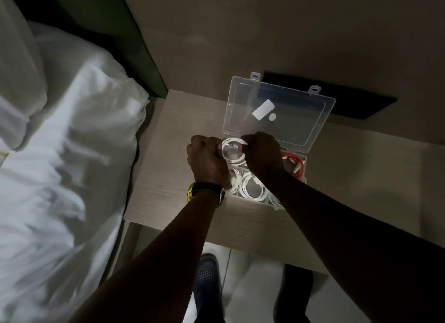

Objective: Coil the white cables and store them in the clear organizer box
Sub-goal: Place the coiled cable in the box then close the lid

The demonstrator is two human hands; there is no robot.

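A clear organizer box (304,165) sits on a light wooden bedside table (173,140), its lid (279,113) standing open toward the wall. I hold a coiled white cable (233,151) as a ring just above the box's far-left compartment. My left hand (207,159) pinches the ring's left side and my right hand (261,152) grips its right side. More white cable coils (252,188) lie in the near compartments, partly hidden by my right forearm. An orange cable (295,162) fills the right compartment.
A bed with white linen (60,142) lies close on the left of the table. A dark flat panel (337,101) sits behind the box against the beige wall. My feet, in dark shoes (208,274), stand on the pale floor below the table's front edge.
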